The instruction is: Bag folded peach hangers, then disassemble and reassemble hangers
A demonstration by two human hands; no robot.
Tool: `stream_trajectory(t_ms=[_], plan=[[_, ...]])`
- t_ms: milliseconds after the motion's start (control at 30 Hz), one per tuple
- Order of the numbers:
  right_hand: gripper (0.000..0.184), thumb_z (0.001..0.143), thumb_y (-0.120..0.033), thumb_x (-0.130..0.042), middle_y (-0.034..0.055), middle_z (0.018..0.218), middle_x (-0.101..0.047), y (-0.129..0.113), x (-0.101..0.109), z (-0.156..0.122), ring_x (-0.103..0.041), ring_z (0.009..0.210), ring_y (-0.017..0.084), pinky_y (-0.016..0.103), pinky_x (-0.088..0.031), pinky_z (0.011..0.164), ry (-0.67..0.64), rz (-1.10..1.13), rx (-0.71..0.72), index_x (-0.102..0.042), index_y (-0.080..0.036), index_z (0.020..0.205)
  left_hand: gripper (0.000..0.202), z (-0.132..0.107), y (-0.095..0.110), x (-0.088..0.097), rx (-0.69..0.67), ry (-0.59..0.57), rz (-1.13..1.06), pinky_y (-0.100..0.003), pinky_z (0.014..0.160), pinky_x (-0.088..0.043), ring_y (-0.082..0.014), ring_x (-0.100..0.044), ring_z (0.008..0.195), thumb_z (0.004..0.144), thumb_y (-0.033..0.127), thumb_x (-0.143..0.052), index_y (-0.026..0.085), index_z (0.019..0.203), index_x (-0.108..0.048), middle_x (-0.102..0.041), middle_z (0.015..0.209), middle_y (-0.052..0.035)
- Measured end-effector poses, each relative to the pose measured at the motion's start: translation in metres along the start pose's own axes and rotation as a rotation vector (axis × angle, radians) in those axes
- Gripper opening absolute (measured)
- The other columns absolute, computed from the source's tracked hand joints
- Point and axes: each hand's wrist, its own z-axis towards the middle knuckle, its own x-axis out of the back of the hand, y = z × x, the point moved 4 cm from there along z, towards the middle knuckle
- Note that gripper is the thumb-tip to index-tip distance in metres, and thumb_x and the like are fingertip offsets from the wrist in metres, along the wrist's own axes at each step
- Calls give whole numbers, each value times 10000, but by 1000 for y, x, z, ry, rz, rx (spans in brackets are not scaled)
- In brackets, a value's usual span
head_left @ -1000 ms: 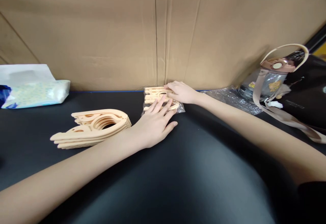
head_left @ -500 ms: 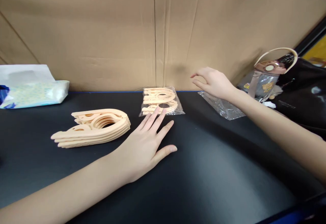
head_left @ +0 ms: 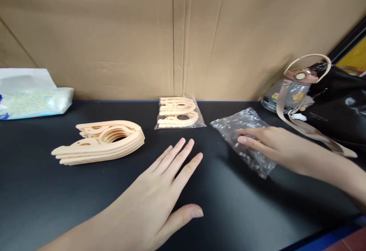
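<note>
My right hand (head_left: 281, 148) pinches a crinkled clear plastic bag (head_left: 248, 125) between thumb and fingers, low over the right part of the black tabletop. Nothing is in my left hand (head_left: 162, 190), which hovers palm down with its fingers spread near the middle. To the left of its fingertips lies a neat stack of peach-coloured folding hangers (head_left: 130, 150). More of the same hangers (head_left: 178, 108), packed in a clear bag, lie flat by the back edge, just beyond my left fingertips and apart from them.
A tissue pack (head_left: 37, 100) with a sheet sticking out stands at the back left. At the back right are a drink bottle (head_left: 297, 91) with a carry strap (head_left: 311, 133) and a black bag (head_left: 340, 108). Cardboard (head_left: 120, 37) walls off the rear of the black tabletop (head_left: 228, 213).
My right hand has come down onto the plastic bag, taken hold of it and drawn it nearer and to the left. My left hand has moved closer to me, away from the bagged hangers.
</note>
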Motion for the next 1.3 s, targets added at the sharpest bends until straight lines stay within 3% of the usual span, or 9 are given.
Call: stream_trajectory(t_ms=[133, 233, 433, 533, 733, 867, 1100, 1200, 1300], plan=[[468, 968, -614, -415, 21, 1036, -769, -64, -1, -11, -728, 922, 247, 386, -596, 786, -90, 476, -60, -690, -357, 1246, 619, 6, 7, 1, 69, 43, -46, -414, 1091, -470, -278, -453, 1391, 1031, 510, -358, 93, 1483, -422, -408, 1545, -129], [401, 960, -600, -458, 0, 996, -768, -84, -4, -2, -721, 840, 219, 353, -579, 716, -137, 615, -9, -728, -364, 1140, 654, 9, 7, -8, 156, 11, -65, -466, 1018, -533, -321, -529, 1325, 1023, 538, -334, 55, 1439, -478, -499, 1475, -168], [199, 956, -355, -526, 14, 895, -734, -43, -9, 31, -667, 741, 168, 296, -507, 672, 51, 360, -16, -689, -243, 970, 498, -1, -12, -15, 168, -125, -81, -553, 1051, -491, -355, -509, 1339, 973, 416, -457, 128, 1363, -571, -511, 1480, -153], [157, 936, -303, -546, -7, 777, -692, -24, -19, 34, -612, 643, 140, 278, -464, 611, -14, 254, -53, -683, -228, 923, 508, -13, -28, -10, 179, -152, -109, -544, 1095, -453, -349, -469, 1374, 942, 498, -520, 189, 1342, -575, -489, 1506, -122], [187, 939, -344, -572, -49, 640, -611, -21, -34, 27, -515, 550, 105, 243, -391, 524, -195, 278, -63, -644, -227, 811, 847, -31, -37, -19, 216, -167, -157, -560, 1120, -411, -399, -349, 1439, 711, 796, -645, 233, 1337, -551, -343, 1599, -112], [261, 945, -457, -564, -22, 694, -647, -17, -35, 24, -569, 610, 129, 257, -442, 555, -203, 477, -130, -689, -228, 957, 1184, -35, -28, -28, 281, -135, -141, -586, 1204, -235, -386, -266, 1479, 537, 882, -677, 248, 1492, -378, -324, 1608, -112], [534, 860, -420, -692, 133, 1323, -632, -23, -34, 24, -691, 992, 222, 331, -610, 758, -87, 1218, -369, -531, -217, 1327, 1266, -36, -26, -33, 269, -157, -175, -593, 1218, -134, -409, -191, 1495, 513, 891, -672, 317, 1564, -263, -271, 1634, -69], [538, 897, -332, -632, 154, 1310, -649, -30, -39, 22, -727, 890, 203, 306, -634, 695, -140, 1520, -518, -450, -210, 1388, 1210, -37, -27, -33, 263, -163, -190, -604, 1206, -144, -428, -203, 1486, 596, 817, -696, 341, 1587, -191, -224, 1648, -72], [542, 866, -241, -668, 149, 1314, -653, -31, -43, 22, -722, 765, 168, 262, -630, 596, -145, 1590, -582, -488, -204, 1376, 1163, -37, -29, -33, 237, -180, -209, -586, 1198, -189, -419, -218, 1484, 665, 719, -718, 353, 1595, -124, -160, 1663, -71]])
